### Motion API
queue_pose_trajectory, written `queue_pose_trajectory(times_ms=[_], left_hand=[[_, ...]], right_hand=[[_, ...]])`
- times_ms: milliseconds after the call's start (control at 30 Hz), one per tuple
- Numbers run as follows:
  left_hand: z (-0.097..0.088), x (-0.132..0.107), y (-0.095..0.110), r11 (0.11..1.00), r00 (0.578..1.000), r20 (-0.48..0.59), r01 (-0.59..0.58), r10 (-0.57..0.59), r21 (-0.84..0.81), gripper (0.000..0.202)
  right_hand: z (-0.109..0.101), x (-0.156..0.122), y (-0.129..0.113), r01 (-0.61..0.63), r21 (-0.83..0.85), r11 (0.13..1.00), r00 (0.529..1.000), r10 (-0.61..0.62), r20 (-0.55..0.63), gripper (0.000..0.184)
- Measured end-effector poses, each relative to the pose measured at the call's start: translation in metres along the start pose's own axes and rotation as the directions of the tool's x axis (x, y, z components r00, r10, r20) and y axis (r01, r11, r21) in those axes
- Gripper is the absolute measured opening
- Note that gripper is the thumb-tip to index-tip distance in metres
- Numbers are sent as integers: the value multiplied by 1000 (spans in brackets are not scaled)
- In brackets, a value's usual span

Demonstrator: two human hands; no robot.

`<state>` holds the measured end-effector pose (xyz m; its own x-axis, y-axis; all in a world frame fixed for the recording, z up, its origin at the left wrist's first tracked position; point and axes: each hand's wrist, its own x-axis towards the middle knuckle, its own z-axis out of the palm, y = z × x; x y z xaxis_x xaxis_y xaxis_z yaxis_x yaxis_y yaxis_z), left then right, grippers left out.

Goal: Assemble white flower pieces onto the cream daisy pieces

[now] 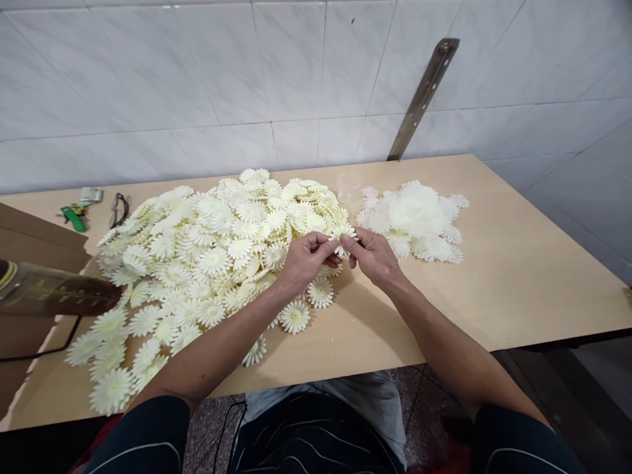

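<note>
My left hand (306,258) and my right hand (371,255) meet over the middle of the wooden table (518,276). Both pinch one cream daisy-shaped flower piece (340,238) between thumbs and fingertips. A large heap of the same cream flower pieces (207,257) spreads to the left of my hands. A smaller pile of whiter flower pieces (417,217) lies just right of my right hand. Single flowers (295,316) lie loose under my left wrist.
A dark glue gun (54,296) rests on brown cardboard (29,243) at the left edge, its cable hanging down. A green tool (74,216) and a pair of glasses (118,209) lie at the back left. A metal strip (422,99) leans on the tiled wall.
</note>
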<state>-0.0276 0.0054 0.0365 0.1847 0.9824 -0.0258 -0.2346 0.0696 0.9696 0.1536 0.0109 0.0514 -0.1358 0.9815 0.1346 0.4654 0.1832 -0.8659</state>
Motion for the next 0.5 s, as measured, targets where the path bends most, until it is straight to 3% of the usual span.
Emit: queue_pose_trajectory(times_ms=[133,233,300,367,433,500], left_hand=[[-2,1,-2,999,1000,3,-26,26,45,60],[-9,2,1,971,992,27,-124,121,204,50],[-14,3,4,884,964,66,-264,259,387,38],[-17,3,6,731,908,144,-404,394,549,29],[-18,2,9,599,852,216,-494,476,630,26],[-17,0,10,554,832,247,-522,496,648,26]], right_hand=[[0,-1,2,2,-1,1000,1000,-2,17,74],[-4,0,-1,4,98,995,996,-13,85,74],[-8,1,-3,14,147,989,993,-31,114,73],[-12,1,-4,17,139,990,989,-37,146,71],[-13,1,-4,14,87,996,985,-29,171,71],[-12,0,-3,32,-3,999,986,-31,164,70]])
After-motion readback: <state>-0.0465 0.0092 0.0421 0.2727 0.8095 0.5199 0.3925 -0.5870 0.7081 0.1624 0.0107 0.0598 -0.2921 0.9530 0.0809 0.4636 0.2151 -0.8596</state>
